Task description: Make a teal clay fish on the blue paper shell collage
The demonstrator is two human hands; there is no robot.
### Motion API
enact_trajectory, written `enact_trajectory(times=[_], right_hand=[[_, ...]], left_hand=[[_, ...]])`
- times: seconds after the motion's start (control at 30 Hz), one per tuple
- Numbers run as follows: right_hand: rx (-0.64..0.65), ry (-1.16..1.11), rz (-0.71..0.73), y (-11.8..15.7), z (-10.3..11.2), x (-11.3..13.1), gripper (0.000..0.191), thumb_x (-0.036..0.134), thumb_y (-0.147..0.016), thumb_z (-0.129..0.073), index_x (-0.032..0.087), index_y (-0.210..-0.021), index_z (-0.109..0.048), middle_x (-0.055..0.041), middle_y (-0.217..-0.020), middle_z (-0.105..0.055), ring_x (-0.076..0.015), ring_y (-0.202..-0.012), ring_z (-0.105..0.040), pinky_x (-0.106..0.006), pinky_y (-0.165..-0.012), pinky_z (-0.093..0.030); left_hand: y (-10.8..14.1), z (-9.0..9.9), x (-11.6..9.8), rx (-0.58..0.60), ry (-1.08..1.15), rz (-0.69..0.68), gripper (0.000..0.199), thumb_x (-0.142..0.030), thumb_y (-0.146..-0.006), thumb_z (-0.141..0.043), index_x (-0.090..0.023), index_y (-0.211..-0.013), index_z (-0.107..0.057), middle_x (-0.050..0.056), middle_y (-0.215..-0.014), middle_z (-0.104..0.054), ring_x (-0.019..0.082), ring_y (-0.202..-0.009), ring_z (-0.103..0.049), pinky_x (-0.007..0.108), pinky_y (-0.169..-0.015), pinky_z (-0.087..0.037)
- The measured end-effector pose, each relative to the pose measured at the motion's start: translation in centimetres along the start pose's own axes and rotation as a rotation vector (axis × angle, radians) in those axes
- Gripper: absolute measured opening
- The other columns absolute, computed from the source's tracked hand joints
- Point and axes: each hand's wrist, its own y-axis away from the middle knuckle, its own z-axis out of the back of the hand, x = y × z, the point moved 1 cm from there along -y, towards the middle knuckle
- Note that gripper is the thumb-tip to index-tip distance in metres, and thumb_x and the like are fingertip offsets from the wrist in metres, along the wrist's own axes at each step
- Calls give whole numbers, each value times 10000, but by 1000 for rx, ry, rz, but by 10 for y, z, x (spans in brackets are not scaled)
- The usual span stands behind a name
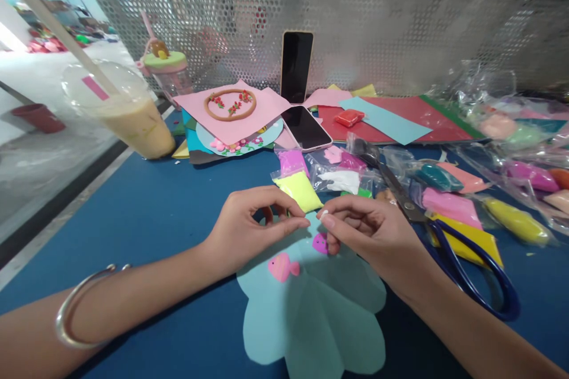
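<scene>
The paper (311, 320), pale blue with lobed edges and visible creases, lies nearest the camera on the tabletop (146, 207); its lower end is cut off by the frame. A pink fish (279, 267) lies on its upper left part. A purple fish (319, 243) is to the right, its tail side hidden by the right hand (377, 228).

The right hand is above the paper, gripping a white piece (325, 214) between thumb and forefinger. The piece is mostly covered; its shape cannot be determined. The left hand (249, 222) is opposite, thumb and forefinger close together; whether they grip anything cannot be told. A bracelet (66, 314) encircles the left forearm.

Just beyond the hands: a yellow packet (299, 189). Right: scissors (471, 275), blue-handled, one handle loop partly hidden by the right forearm. Clear bags (528, 177) at far right overlap; some contents are indistinct.

Rear: one phone (296, 65) upright, one flat phone (306, 128), and a brown ring (229, 120) on pink paper (267, 104). Rear left: a cup (137, 124), tilted in view.
</scene>
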Motion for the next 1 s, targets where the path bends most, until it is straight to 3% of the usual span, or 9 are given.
enact_trajectory(times=[0.13, 0.23, 0.43, 0.77, 1.0], right_hand=[[-6, 13, -5, -1, 1, 0, 113, 288, -746, -683, 184, -750, -642, 23, -514, -597, -104, -484, -583, -205, -483, -489], [7, 9, -5, -1, 1, 0, 108, 286, -752, -679, 185, -762, -644, 25, -518, -600, -97, -485, -580, -198, -488, -486], [29, -22, -13, -3, -1, -5, 115, 290, -752, -687, 185, -774, -645, 29, -533, -603, -88, -494, -575, -200, -520, -487], [59, -16, -28, -2, -2, -6, 110, 297, -766, -675, 188, -776, -680, 35, -527, -581, -84, -507, -588, -189, -520, -473], [82, -14, -12, -3, -2, -13, 172, 347, -740, -704, 188, -804, -708, 18, -525, -609, -94, -501, -597, -192, -491, -457]], left_hand=[[-1, 0, -1, 14, -11, -19, 129, -207, -731, -738, -137, -658, -659, 9, -630, -654, 89, -548, -558, 181, -478, -421], [-1, -1, -1, 25, -28, -92, 28, -133, -753, -707, -144, -728, -701, 21, -677, -687, 90, -577, -590, 168, -486, -435], [2, -1, -1, -41, -52, -253, 85, -106, -752, -702, -167, -800, -736, 52, -756, -699, 124, -671, -624, 201, -557, -511], [4, -3, -1, -38, -41, -230, 97, -101, -758, -701, -162, -833, -693, 24, -750, -712, 109, -667, -609, 178, -492, -477], [3, -4, -1, -53, -95, -284, 96, -89, -762, -696, -157, -828, -681, 13, -742, -707, 92, -654, -603, 167, -496, -469]])
